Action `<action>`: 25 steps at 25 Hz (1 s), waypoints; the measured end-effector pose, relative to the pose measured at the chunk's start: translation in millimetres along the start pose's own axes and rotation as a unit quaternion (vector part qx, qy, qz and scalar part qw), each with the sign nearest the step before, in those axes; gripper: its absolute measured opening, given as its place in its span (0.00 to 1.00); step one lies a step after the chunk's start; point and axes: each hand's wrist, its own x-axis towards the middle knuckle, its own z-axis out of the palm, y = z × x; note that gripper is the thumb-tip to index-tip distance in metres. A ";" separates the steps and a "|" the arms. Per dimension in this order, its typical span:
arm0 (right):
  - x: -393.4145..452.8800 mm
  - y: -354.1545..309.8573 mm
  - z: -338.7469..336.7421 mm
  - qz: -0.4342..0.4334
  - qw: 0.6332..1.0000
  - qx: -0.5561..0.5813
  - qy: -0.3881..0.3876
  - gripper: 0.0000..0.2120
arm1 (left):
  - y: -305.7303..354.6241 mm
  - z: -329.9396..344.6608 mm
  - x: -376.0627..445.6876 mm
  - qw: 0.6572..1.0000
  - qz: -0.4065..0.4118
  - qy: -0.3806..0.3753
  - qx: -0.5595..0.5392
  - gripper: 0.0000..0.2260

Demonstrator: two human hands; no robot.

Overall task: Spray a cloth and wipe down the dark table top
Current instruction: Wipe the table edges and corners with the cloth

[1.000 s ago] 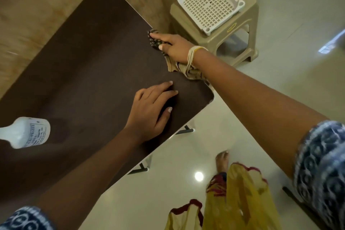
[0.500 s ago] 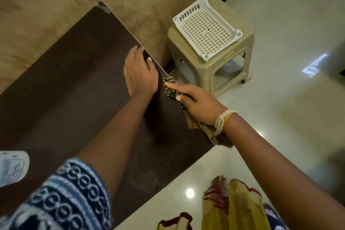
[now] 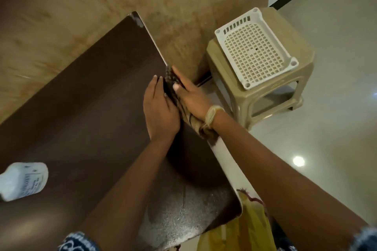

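The cloth lies along the right edge of the table, pinned under the right hand, whose straight fingers press it against the rim; its tail trails back under that wrist. The left hand rests flat on the top, fingers straight, touching the cloth at 3 o'clock. Half a second ago the two hands were slightly apart. The bottle lies at 8 o'clock, its label print unreadable. A stool carrying a white tray stands at 2 o'clock.
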 end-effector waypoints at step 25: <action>63.7 -11.0 -1.0 0.061 0.987 0.122 0.078 0.25 | -60.7 2.0 144.4 0.995 -0.081 0.033 0.052 0.22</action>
